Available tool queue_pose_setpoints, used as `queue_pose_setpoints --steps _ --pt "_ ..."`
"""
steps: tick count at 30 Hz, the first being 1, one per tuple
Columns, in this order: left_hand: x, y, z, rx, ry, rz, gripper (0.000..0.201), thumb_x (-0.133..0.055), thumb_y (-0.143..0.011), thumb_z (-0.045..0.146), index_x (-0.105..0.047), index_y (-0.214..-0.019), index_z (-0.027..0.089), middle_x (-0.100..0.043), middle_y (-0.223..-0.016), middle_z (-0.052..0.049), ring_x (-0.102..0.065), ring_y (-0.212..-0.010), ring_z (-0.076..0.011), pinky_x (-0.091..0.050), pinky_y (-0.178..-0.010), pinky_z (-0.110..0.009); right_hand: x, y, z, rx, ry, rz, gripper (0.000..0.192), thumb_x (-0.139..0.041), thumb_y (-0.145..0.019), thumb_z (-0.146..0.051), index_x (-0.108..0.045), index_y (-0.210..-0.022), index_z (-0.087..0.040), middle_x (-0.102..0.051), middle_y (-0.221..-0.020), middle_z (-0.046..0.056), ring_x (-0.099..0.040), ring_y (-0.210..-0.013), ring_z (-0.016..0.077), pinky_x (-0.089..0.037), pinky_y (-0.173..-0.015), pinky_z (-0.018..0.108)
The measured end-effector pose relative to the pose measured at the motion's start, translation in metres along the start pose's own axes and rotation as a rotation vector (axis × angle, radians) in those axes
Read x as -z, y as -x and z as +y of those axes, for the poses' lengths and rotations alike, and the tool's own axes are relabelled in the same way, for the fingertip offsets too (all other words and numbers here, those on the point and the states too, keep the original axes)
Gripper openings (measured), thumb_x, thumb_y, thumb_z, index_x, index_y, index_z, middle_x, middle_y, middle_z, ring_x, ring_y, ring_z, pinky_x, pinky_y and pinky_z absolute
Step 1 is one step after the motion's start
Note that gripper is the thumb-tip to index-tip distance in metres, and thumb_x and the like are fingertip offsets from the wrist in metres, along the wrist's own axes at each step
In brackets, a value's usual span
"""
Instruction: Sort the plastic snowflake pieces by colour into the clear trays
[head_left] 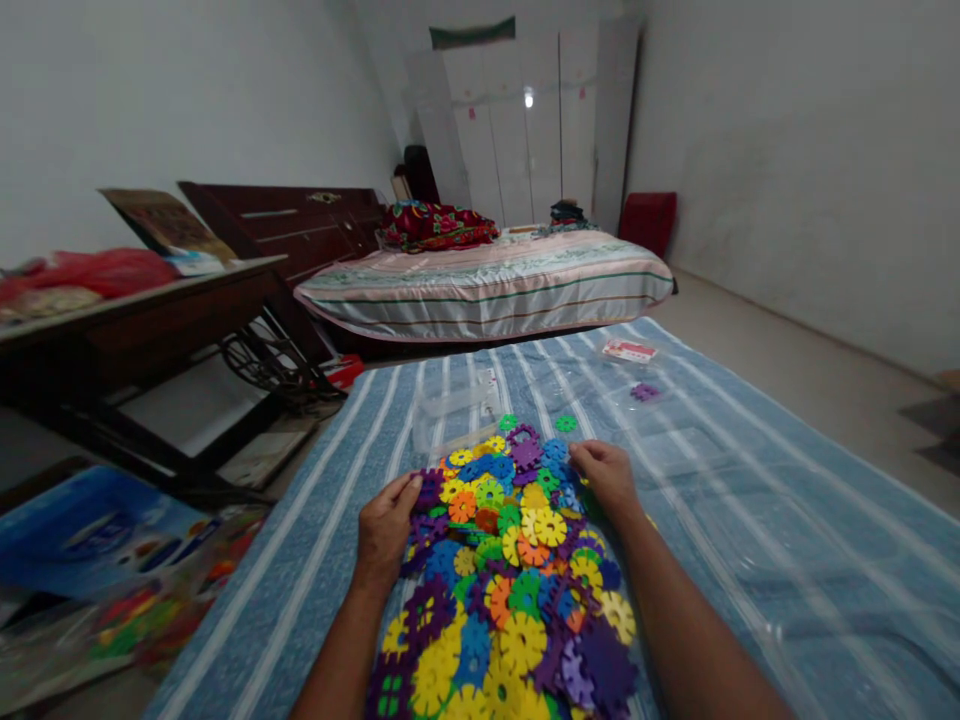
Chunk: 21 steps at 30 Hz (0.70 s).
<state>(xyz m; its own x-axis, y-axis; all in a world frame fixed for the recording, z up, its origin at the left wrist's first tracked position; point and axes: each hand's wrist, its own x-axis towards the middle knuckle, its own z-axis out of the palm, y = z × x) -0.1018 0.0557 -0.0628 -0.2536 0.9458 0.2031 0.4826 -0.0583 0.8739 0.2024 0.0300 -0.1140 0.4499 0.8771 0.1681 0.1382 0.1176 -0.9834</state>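
Observation:
A large heap of plastic interlocking building pieces (523,640) in yellow, purple, blue, green and orange lies before me. Many are notched discs; some are purple squares. On the heap's left side, my left hand (386,530) has its thumb and fingers closed at the edge of a purple square piece (430,490). At the upper right, my right hand (609,482) is curled with its fingertips pinched together, close to a blue notched disc (555,452). Whatever those right fingertips hold is hidden. Just beyond the heap stands a clear plastic box (454,405).
The heap rests on a blue striped cloth (322,500). Clear plastic lids or trays (780,530) lie to the right. Farther back are a purple piece (643,392) and a red-and-white label (630,350). A wooden table (150,320) stands left, a bed (487,290) behind.

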Motion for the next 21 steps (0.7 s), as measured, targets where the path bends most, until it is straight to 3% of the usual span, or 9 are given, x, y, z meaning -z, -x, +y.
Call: queue_pose_setpoints --steps 8,10,14,16,21 --pt "0.002 0.002 0.014 0.097 0.022 -0.073 0.052 -0.066 -0.061 0.054 -0.075 -0.095 0.015 -0.075 -0.087 -0.005 -0.068 -0.084 -0.0265 -0.056 -0.074 -0.035 -0.001 0.001 -0.002 -0.011 -0.008 -0.005 0.044 -0.062 -0.074 -0.057 -0.069 -0.059 -0.017 -0.060 -0.054 0.001 -0.052 -0.053 0.0140 -0.039 -0.053 0.025" --pt "0.002 0.001 0.014 0.075 0.004 -0.103 0.048 -0.066 -0.062 0.053 -0.075 -0.091 0.016 -0.075 -0.096 -0.007 -0.068 -0.088 -0.0276 -0.056 -0.077 -0.037 -0.001 0.001 -0.003 0.000 -0.004 -0.001 0.042 -0.062 -0.074 -0.055 -0.069 -0.059 -0.017 -0.060 -0.054 0.001 -0.052 -0.053 0.0136 -0.038 -0.054 0.025" --pt "0.006 -0.002 0.021 -0.096 -0.080 -0.104 0.038 -0.067 -0.060 0.054 -0.074 -0.074 0.019 -0.067 -0.123 -0.010 -0.062 -0.111 -0.0307 -0.053 -0.091 -0.037 -0.003 -0.001 -0.005 0.018 0.004 0.007 0.041 -0.060 -0.076 -0.053 -0.067 -0.057 -0.017 -0.059 -0.053 0.000 -0.051 -0.053 0.0134 -0.038 -0.054 0.024" --pt "0.007 -0.003 0.031 -0.136 -0.114 -0.110 0.038 -0.067 -0.060 0.055 -0.075 -0.074 0.021 -0.070 -0.117 -0.008 -0.062 -0.111 -0.0299 -0.052 -0.092 -0.036 -0.004 -0.002 -0.005 0.020 0.004 0.015 0.041 -0.059 -0.076 -0.052 -0.066 -0.056 -0.017 -0.058 -0.052 0.000 -0.050 -0.052 0.0131 -0.037 -0.053 0.024" --pt "-0.006 0.000 0.075 -0.146 -0.138 -0.273 0.040 -0.062 -0.064 0.056 -0.075 -0.078 0.021 -0.074 -0.078 -0.001 -0.067 -0.079 -0.0243 -0.055 -0.073 -0.031 -0.006 -0.003 -0.005 0.016 0.002 0.015 0.039 -0.058 -0.076 -0.049 -0.065 -0.056 -0.017 -0.056 -0.052 -0.001 -0.049 -0.052 0.0124 -0.035 -0.053 0.023"
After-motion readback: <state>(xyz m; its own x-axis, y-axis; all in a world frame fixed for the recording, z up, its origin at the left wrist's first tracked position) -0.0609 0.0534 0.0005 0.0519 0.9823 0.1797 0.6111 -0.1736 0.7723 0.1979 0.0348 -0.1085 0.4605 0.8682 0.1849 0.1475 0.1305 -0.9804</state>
